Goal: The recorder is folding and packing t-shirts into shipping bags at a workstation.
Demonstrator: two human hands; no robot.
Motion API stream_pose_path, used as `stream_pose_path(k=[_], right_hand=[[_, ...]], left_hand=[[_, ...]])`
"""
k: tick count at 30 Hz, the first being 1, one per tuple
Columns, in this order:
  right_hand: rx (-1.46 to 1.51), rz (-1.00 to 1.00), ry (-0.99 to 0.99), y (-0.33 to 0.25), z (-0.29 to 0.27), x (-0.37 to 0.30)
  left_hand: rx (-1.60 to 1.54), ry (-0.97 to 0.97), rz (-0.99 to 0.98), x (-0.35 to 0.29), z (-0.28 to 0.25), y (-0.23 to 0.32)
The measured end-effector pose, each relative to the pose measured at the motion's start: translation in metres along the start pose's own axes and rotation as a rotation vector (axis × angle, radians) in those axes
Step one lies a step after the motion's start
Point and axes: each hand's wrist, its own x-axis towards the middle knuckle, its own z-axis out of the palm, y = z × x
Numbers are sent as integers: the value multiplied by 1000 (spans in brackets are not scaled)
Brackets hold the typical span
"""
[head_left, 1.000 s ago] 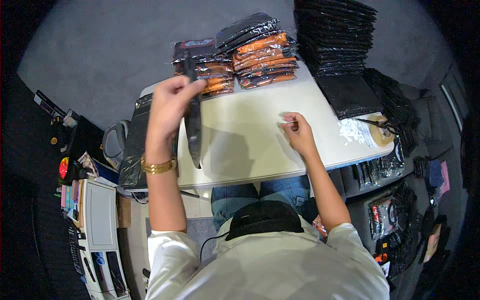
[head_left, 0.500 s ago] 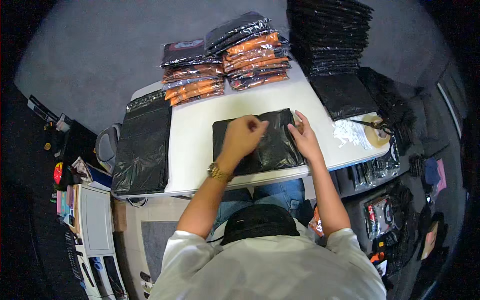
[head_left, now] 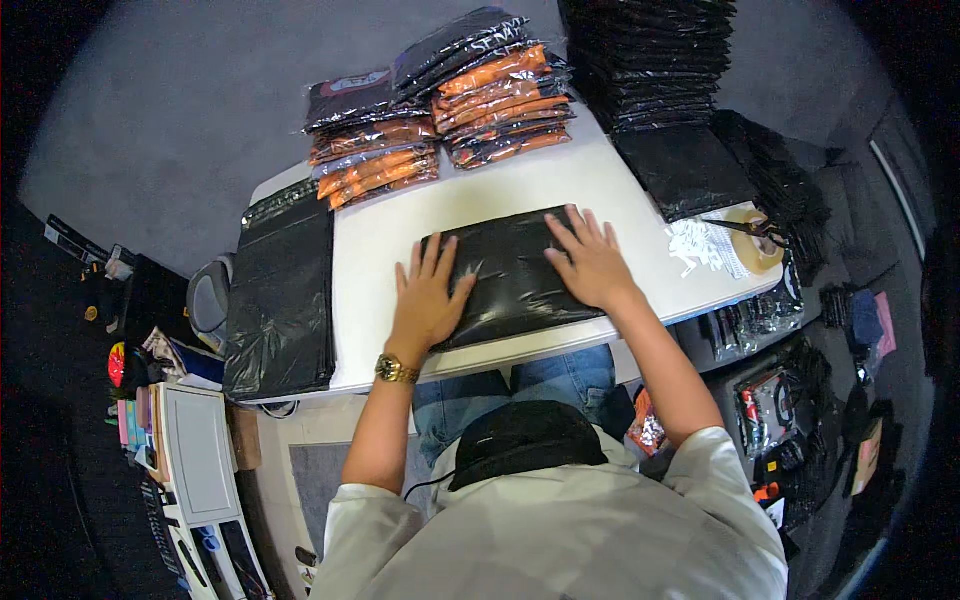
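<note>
A black plastic mailing bag [head_left: 515, 280] lies flat on the white table [head_left: 380, 290] in front of me, plump as if something is inside. My left hand [head_left: 428, 300], with a gold watch on its wrist, rests on the bag's left end, fingers spread. On its right end lies my right hand [head_left: 590, 260], also open with fingers apart. Neither hand grips anything. To the left, a stack of flat black mailing bags [head_left: 280, 310] covers that side of the table.
Folded garments in clear bags [head_left: 385, 165] stand in two piles at the table's back. Tall stacked black packages [head_left: 665, 70] rise at the back right. Scissors [head_left: 755, 230], a tape roll [head_left: 758, 252] and white paper labels [head_left: 700, 250] lie on the right. A white cabinet [head_left: 200, 445] stands lower left.
My left hand has left the middle of the bag, opened and come down on its left end. My right hand has moved from the right edge onto the bag.
</note>
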Motion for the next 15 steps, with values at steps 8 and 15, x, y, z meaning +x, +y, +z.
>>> stream_pose_path(k=[8,15], right_hand=[[295,102,156,15,-24,19],[347,139,113,39,-3,83]], left_hand=[[-571,176,-244,48,-21,-45],[-173,79,33,85,-11,-76]])
